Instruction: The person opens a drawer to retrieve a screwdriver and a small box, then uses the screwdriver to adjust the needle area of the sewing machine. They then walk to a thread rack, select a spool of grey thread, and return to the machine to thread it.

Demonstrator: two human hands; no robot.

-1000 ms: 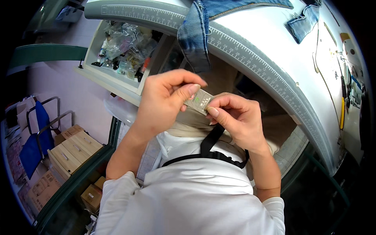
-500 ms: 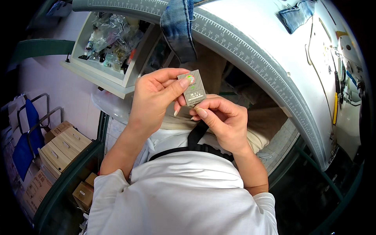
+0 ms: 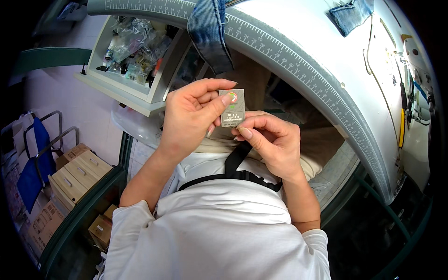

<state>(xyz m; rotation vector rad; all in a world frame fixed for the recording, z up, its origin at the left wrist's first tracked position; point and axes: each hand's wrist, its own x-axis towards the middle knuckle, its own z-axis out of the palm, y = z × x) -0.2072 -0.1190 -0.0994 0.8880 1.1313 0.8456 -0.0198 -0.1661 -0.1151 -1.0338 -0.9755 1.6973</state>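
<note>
— Packet [image 3: 233, 108], small grey one, where's it at?
— Up front of chest, under table [image 3: 298, 60] edge. Left hand [image 3: 193, 116] pinches its top w/ thumb + fingers; right hand [image 3: 270, 142] pinches bottom edge.

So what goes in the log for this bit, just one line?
left hand: pinches small grey packet | right hand: fingers at packet's lower edge | denim strip hangs off white table
</note>
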